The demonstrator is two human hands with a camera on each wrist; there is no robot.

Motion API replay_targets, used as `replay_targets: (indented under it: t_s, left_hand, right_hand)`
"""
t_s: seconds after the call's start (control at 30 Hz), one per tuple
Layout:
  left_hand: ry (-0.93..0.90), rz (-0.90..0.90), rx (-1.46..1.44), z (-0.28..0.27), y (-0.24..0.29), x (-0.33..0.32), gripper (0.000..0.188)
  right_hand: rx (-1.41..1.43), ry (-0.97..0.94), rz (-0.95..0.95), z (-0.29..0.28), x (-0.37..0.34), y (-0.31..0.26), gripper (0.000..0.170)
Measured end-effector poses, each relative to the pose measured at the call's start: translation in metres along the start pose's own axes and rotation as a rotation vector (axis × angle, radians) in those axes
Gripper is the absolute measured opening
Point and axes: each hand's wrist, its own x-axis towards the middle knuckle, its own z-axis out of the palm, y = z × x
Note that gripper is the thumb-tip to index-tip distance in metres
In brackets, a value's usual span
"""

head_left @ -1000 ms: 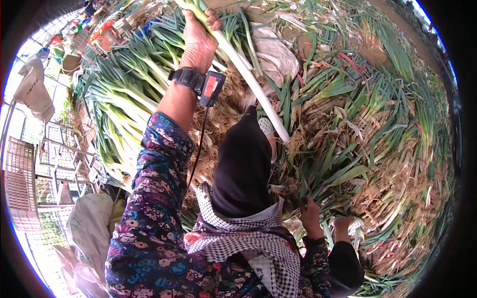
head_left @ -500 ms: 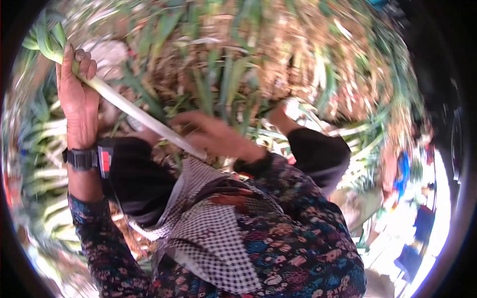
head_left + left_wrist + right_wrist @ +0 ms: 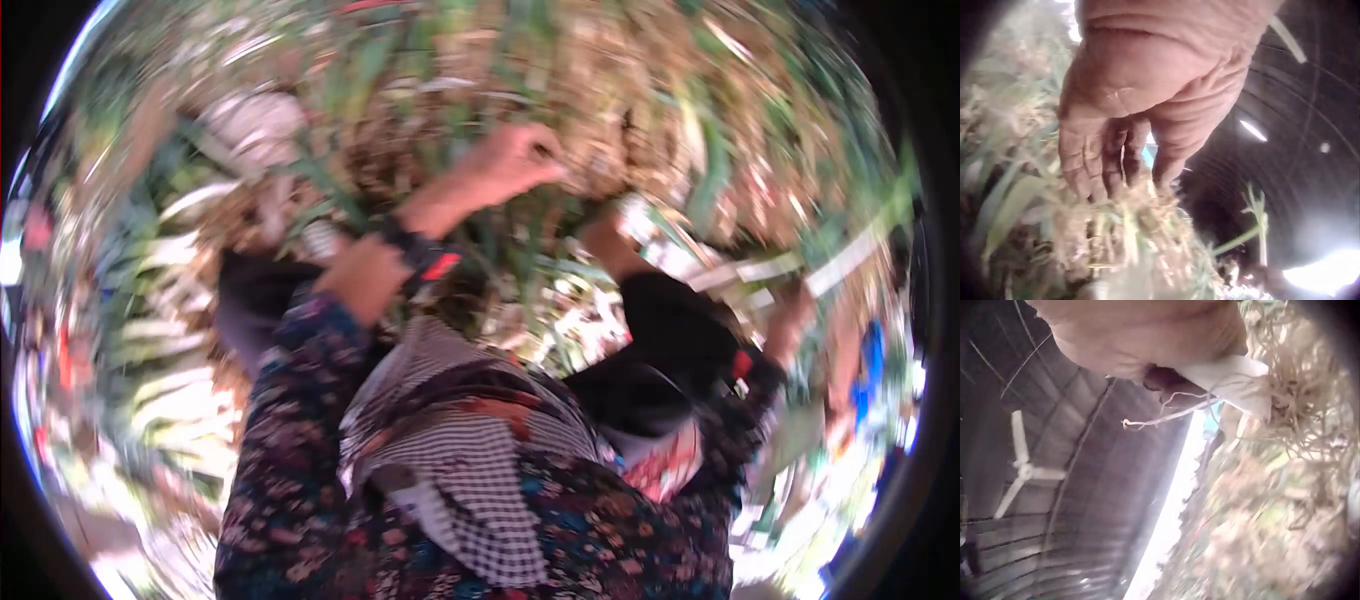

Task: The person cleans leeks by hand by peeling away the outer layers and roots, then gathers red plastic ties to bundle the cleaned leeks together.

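My right hand (image 3: 792, 312) is out at the right, beyond the knee, and grips a leek (image 3: 850, 260) whose green top points up and right. In the right wrist view the white root end of this leek (image 3: 1229, 376) sticks out of the fist of the right hand (image 3: 1154, 334), trailing pale stringy roots (image 3: 1297, 400). My left hand (image 3: 510, 165) hangs in the middle, holding nothing. In the left wrist view the fingers (image 3: 1079, 165) of the left hand (image 3: 1154, 94) droop loosely, with a gap to the thumb, overlapping dry leaves and roots.
A blurred heap of leeks with dry roots and leaves (image 3: 600, 80) spreads across the front. More leeks (image 3: 170, 410) lie at the left, near a pale sack (image 3: 255, 125). The person's dark-trousered knees (image 3: 670, 330) frame a checked cloth (image 3: 460, 460).
The left hand has let go of the leek and moved right, to the middle. The leek has passed to the right hand, which has swung out to the right. The head view has turned right.
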Motion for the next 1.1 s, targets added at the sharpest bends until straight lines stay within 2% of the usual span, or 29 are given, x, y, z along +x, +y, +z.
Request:
replay_targets:
  t_s: [0.03, 0.07, 0.1, 0.17, 0.23, 0.27, 0.3, 0.33, 0.37, 0.4, 0.43, 0.47, 0.5, 0.53, 0.6, 0.63, 0.67, 0.73, 0.77, 0.8, 0.87, 0.9, 0.93, 0.97, 1.0, 1.07, 1.1]
  left_hand:
    - [0.041, -0.058, 0.085, 0.001, -0.034, -0.005, 0.028]
    - [0.032, -0.209, 0.085, 0.005, -0.078, -0.01, 0.029]
    - [-0.005, -0.472, -0.061, -0.003, -0.086, -0.022, 0.03]
    - [0.077, -0.561, -0.048, -0.009, -0.141, -0.046, 0.032]
    - [0.127, -0.645, -0.052, -0.02, -0.189, -0.067, 0.034]
    - [0.148, -0.719, 0.034, -0.033, -0.206, -0.078, 0.036]
    - [0.162, -0.79, 0.117, -0.043, -0.224, -0.088, 0.038]
    - [0.162, -0.802, 0.112, -0.052, -0.244, -0.094, 0.038]
    - [0.235, -0.825, 0.207, -0.063, -0.264, -0.099, 0.038]
    - [0.305, -0.845, 0.3, -0.071, -0.279, -0.102, 0.038]
    - [0.304, -0.851, 0.292, -0.078, -0.289, -0.101, 0.038]
    - [0.431, -0.836, 0.355, -0.084, -0.302, -0.099, 0.039]
    - [0.558, -0.82, 0.417, -0.089, -0.316, -0.097, 0.04]
    - [0.561, -0.829, 0.408, -0.093, -0.324, -0.092, 0.04]
    - [0.74, -0.73, 0.197, -0.108, -0.324, -0.077, 0.044]
    - [0.753, -0.857, 0.056, -0.118, -0.306, -0.065, 0.051]
    - [0.757, -0.861, 0.044, -0.12, -0.333, -0.062, 0.051]
    - [0.852, -0.72, 0.536, -0.119, -0.399, -0.065, 0.056]
    - [0.807, -0.712, 0.413, -0.128, -0.398, -0.067, 0.058]
    - [0.811, -0.719, 0.406, -0.133, -0.409, -0.072, 0.058]
    - [0.434, -0.979, 0.607, -0.145, -0.43, -0.083, 0.055]
    - [0.434, -0.979, 0.605, -0.146, -0.432, -0.087, 0.055]
    - [0.465, -1.075, 0.517, -0.144, -0.428, -0.093, 0.051]
    - [0.493, -1.166, 0.426, -0.14, -0.423, -0.098, 0.048]
    - [0.52, -1.25, 0.333, -0.137, -0.419, -0.1, 0.046]
    - [0.463, -1.225, 0.35, -0.129, -0.409, -0.098, 0.047]
    - [0.452, -1.212, 0.379, -0.124, -0.386, -0.085, 0.046]
  right_hand:
    - [-0.431, -0.157, -0.416, -0.076, 0.043, 0.099, 0.044]
    - [-0.6, -0.043, -0.248, -0.048, 0.027, 0.048, 0.033]
    - [-0.568, -0.094, -0.269, -0.051, 0.067, 0.115, 0.033]
    - [0.028, -0.154, 0.301, 0.203, -0.008, 0.092, 0.035]
    - [0.587, -0.185, 0.903, 0.392, -0.06, 0.075, 0.037]
    - [0.867, -0.18, 1.211, 0.404, -0.055, 0.118, 0.038]
    - [0.857, -0.187, 1.223, 0.412, -0.06, 0.082, 0.038]
    - [0.612, -0.263, 1.127, 0.327, -0.051, 0.088, 0.036]
    - [0.373, -0.335, 1.019, 0.242, -0.029, 0.096, 0.035]
    - [0.135, -0.401, 0.901, 0.126, -0.014, 0.11, 0.034]
    - [-0.101, -0.462, 0.772, -0.022, 0.049, 0.146, 0.032]
    - [-0.333, -0.517, 0.633, 0.026, 0.046, 0.091, 0.031]
    - [-0.706, -0.646, 0.639, 0.09, 0.05, -0.024, 0.035]
    - [-0.859, -0.616, 0.427, 0.105, 0.052, -0.04, 0.035]
    - [-0.963, -0.613, -0.134, 0.14, 0.048, -0.06, 0.033]
    - [-0.86, -0.627, -0.095, 0.172, 0.039, -0.079, 0.033]
    - [-0.757, -0.64, -0.056, 0.211, 0.026, -0.101, 0.033]
    - [-0.46, -0.739, 0.33, 0.279, -0.006, -0.144, 0.034]
    - [-0.559, -0.903, 0.265, 0.297, -0.014, -0.146, 0.034]
    - [-0.655, -1.065, 0.195, 0.312, -0.022, -0.142, 0.033]
    - [-0.655, -1.206, 0.309, 0.343, -0.042, -0.134, 0.033]
    - [-0.534, -1.159, 0.354, 0.353, -0.058, -0.13, 0.034]
    - [-0.413, -1.11, 0.396, 0.357, -0.07, -0.123, 0.035]
    - [-0.47, -1.269, -0.14, 0.356, -0.073, -0.112, 0.033]
    - [-0.475, -1.263, -0.14, 0.36, -0.076, -0.106, 0.033]
    - [-0.545, -1.425, 0.107, 0.364, -0.087, -0.106, 0.026]
    - [-0.565, -1.478, 0.208, 0.372, -0.089, -0.115, 0.025]
